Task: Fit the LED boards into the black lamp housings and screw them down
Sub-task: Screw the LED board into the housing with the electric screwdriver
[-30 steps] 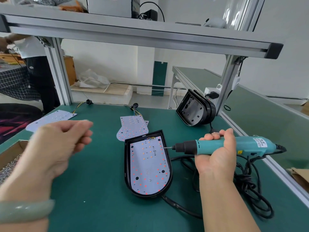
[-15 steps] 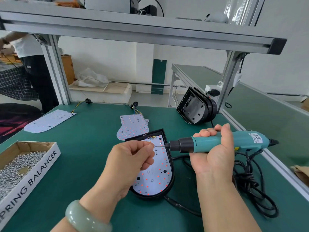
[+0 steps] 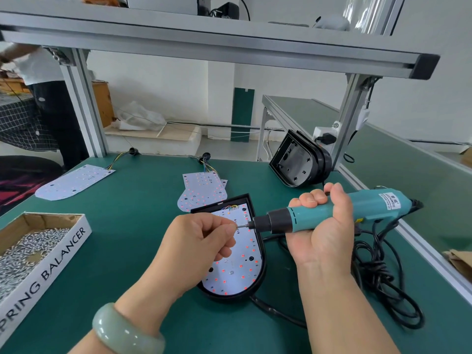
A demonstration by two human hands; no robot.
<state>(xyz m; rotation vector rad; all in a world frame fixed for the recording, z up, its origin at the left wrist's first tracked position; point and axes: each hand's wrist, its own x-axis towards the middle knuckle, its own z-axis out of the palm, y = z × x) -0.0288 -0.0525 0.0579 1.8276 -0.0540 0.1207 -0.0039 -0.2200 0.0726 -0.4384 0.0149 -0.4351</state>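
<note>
Cardboard screw box (image 3: 51, 267) at the green tabletop's (image 3: 127, 226) left edge; black plastic lamp housing (image 3: 231, 298) centre, white LED boards (image 3: 201, 190) behind it.

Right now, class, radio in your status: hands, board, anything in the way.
Right hand grips the electric screwdriver, held level. Left hand pinches its bit. LED board sits in black housing. Nothing lies on the board; cord coiled beside it.

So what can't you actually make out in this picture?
All in the head view:
Any screw on the bit: the fingers of the left hand pinch it and cover its tip.
LED board in the black housing: its left side lies behind that hand.
Screw box: cut off by the left edge.
Label on the electric screwdriver in the right hand: too small to read.
</note>
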